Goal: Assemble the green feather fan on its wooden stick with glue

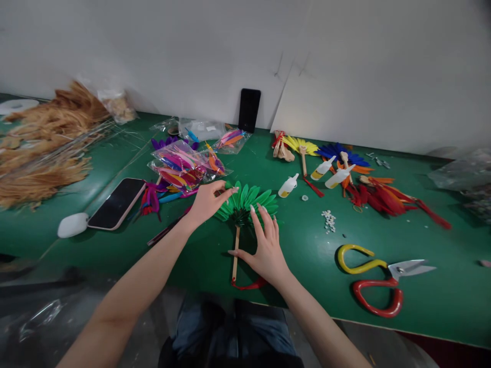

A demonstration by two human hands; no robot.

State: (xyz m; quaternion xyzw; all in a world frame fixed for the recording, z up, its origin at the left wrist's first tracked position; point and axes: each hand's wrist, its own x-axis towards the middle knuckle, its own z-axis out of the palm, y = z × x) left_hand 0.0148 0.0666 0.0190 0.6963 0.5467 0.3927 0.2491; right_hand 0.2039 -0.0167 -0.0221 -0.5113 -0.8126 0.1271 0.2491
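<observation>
A green feather fan (256, 197) lies on the green tabletop right in front of me. Its flat wooden handle (235, 255) points toward me and ends in a red tassel (249, 285). At the fan's upper left edge, my left hand (211, 200) pinches a small green feather (229, 185) between thumb and fingertips. My right hand (266, 243) rests spread on the fan's right side. Its fingertips touch the feathers near the dark centre, and the thumb lies across the handle.
Glue bottles (288, 185), white beads (329, 222) and red-and-yellow scissors (383, 276) lie to the right. Yellow (301, 145) and blue fans (333, 152) are behind. Bagged colourful feathers (180, 163), a phone (117, 203) and tan fibre bundles (49, 138) occupy the left.
</observation>
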